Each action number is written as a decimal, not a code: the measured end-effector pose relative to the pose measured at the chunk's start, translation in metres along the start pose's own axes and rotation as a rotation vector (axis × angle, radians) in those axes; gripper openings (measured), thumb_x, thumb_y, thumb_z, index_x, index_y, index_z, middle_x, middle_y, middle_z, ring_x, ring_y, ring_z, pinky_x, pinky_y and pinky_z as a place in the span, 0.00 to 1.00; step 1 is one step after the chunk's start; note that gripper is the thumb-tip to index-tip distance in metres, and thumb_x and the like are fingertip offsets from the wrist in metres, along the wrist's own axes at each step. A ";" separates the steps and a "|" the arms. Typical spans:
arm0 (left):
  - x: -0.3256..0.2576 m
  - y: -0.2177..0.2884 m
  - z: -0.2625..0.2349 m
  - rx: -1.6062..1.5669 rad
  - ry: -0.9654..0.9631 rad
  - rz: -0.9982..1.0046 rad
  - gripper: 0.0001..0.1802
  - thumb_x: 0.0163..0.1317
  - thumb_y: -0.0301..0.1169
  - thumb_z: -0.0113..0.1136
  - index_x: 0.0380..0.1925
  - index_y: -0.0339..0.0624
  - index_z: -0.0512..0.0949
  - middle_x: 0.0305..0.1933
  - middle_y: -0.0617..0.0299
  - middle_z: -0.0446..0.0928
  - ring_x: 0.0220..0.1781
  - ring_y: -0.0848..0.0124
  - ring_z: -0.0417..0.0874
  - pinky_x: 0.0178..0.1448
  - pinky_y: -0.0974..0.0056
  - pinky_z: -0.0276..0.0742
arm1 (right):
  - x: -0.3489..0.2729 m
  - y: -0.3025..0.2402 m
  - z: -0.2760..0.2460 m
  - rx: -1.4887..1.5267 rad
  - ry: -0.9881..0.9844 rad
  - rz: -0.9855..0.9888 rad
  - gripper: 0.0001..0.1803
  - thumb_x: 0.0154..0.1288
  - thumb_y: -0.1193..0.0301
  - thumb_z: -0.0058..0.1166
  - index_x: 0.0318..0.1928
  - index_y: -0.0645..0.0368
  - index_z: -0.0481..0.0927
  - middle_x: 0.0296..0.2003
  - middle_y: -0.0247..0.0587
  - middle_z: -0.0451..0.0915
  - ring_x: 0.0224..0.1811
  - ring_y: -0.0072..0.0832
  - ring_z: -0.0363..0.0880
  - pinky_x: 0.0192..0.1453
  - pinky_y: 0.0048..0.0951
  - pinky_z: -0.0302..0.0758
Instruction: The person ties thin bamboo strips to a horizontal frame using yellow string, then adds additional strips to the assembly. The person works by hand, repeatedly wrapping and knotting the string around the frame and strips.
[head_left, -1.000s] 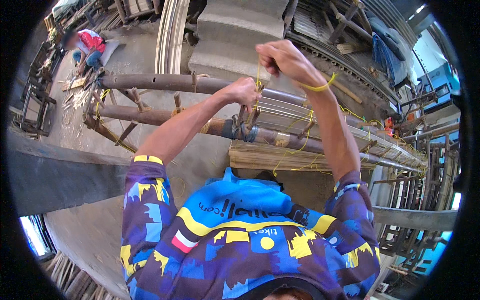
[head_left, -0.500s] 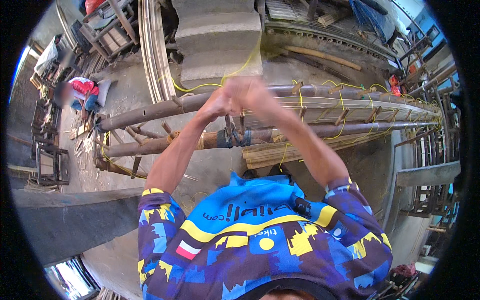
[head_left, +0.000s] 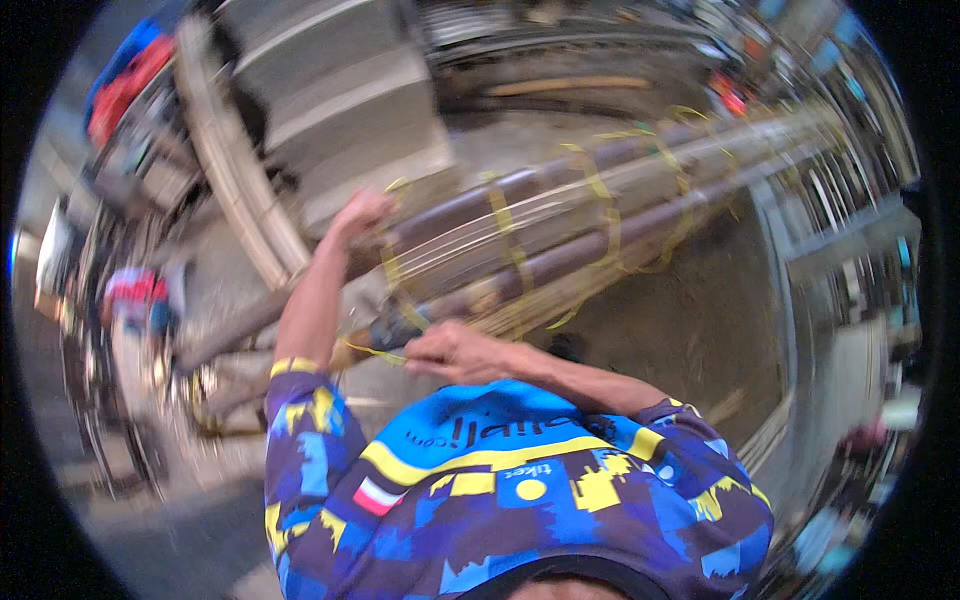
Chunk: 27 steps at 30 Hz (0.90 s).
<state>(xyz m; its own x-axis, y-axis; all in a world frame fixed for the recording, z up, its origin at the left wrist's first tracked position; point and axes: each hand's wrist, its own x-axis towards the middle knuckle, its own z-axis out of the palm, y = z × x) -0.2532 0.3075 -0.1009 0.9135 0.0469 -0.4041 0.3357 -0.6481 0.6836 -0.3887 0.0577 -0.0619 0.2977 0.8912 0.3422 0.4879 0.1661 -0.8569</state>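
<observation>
My hands are apart: the left hand [head_left: 362,212] is curled up by the far pole [head_left: 465,207], and the right hand [head_left: 455,350] is low in front of my belly, fingers closed on a length of yellow cord [head_left: 372,350]. A bit of cord shows just beside my left fist, but with the blur I cannot tell whether I grip it.

The cord crosses the pale strips [head_left: 470,238] between the far pole and the near pole [head_left: 560,258]. By my reckoning the right-hand stretch is the further along — several loops [head_left: 603,190] are spaced along it, and another runs down between my hands. Left of my hands I make out no such loops, so that end looks undone, though too smeared to be sure. Whether any loop is tied off, I cannot tell.

As for room, the floor [head_left: 700,270] on the near side of the poles gives my right arm the most space, out to the grey beam [head_left: 850,245]. The concrete steps [head_left: 340,110] rise beyond my left hand, with long planks [head_left: 240,180] to their left — tighter there, I judge. The other person [head_left: 140,290] is well apart, off to my left.
</observation>
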 end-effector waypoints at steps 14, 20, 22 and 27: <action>0.035 0.276 0.138 0.066 0.365 0.905 0.20 0.55 0.37 0.52 0.45 0.36 0.72 0.42 0.50 0.76 0.44 0.63 0.77 0.48 0.64 0.70 | -0.228 0.040 -0.244 -0.280 1.227 0.454 0.13 0.62 0.65 0.44 0.31 0.63 0.73 0.23 0.40 0.75 0.27 0.29 0.74 0.32 0.30 0.70; 0.124 0.422 0.317 0.469 0.141 0.536 0.11 0.50 0.31 0.51 0.26 0.33 0.75 0.30 0.41 0.75 0.35 0.48 0.77 0.39 0.51 0.72 | -0.304 0.120 -0.379 -0.998 0.774 0.784 0.17 0.58 0.58 0.48 0.35 0.62 0.73 0.22 0.46 0.69 0.26 0.36 0.70 0.32 0.35 0.68; 0.144 0.418 0.334 0.416 0.164 0.409 0.11 0.45 0.29 0.50 0.29 0.36 0.75 0.31 0.41 0.75 0.36 0.48 0.77 0.40 0.50 0.71 | -0.314 0.127 -0.404 -0.664 0.757 0.591 0.16 0.61 0.62 0.45 0.27 0.63 0.71 0.25 0.41 0.72 0.32 0.32 0.71 0.37 0.30 0.69; 0.157 0.389 0.340 0.336 0.174 0.394 0.12 0.46 0.32 0.52 0.32 0.40 0.76 0.32 0.44 0.76 0.39 0.49 0.76 0.43 0.51 0.70 | -0.243 0.072 -0.474 0.471 0.604 0.332 0.17 0.64 0.64 0.40 0.20 0.58 0.69 0.20 0.33 0.71 0.24 0.21 0.66 0.34 0.23 0.63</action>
<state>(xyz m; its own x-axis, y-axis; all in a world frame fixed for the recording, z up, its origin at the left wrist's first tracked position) -0.0572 -0.1956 -0.1056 0.9895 -0.1416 -0.0306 -0.1053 -0.8478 0.5197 -0.0370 -0.3469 -0.0246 0.8198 0.5675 0.0766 -0.0566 0.2133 -0.9753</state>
